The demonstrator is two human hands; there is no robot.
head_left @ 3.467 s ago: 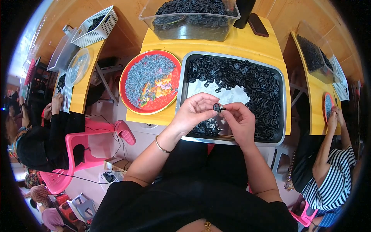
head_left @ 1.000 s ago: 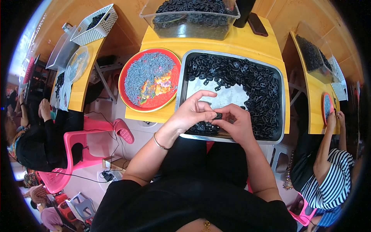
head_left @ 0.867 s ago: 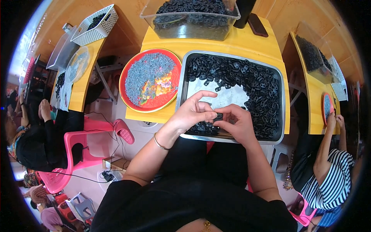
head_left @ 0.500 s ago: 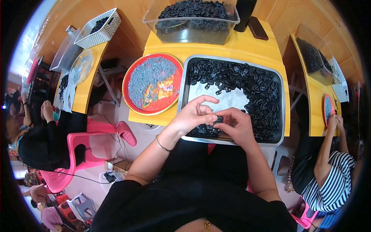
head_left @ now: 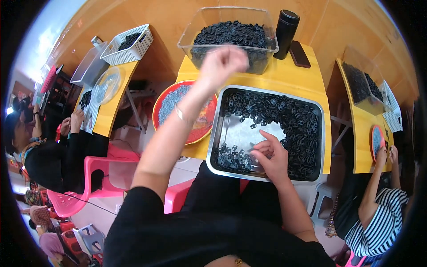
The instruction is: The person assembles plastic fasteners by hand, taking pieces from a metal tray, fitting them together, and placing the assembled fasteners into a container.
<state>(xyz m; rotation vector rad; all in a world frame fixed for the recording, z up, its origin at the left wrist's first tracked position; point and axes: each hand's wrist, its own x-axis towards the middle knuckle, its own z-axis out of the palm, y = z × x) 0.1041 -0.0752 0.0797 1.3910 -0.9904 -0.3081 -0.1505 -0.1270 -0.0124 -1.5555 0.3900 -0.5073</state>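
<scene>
My left hand [head_left: 223, 65], smeared by motion, is raised in front of the clear plastic bin [head_left: 262, 60]. Its fingers are too blurred to show whether it holds anything. Low over the metal tray [head_left: 326, 147] is my right hand [head_left: 275, 159], thumb and fingers apart, with nothing visible between them. Small black plastic pieces with holes [head_left: 302, 129] heap along the tray's far and right sides. A smaller group of them [head_left: 232, 158] lies at its near left. Partly behind my left forearm, a red round tray [head_left: 207, 122] holds many small grey pins [head_left: 173, 101].
More black pieces [head_left: 235, 33] fill the clear bin. A black flask [head_left: 287, 33] and a dark phone-like slab [head_left: 299, 54] are at the yellow table's [head_left: 284, 78] far right. People work at side tables, one in a striped top [head_left: 378, 218]. A pink chair [head_left: 95, 178] stands left.
My hands have separated. The left rose away toward the clear bin; the right stayed over the metal tray and let go of the black piece. The whole view has shifted a little.
</scene>
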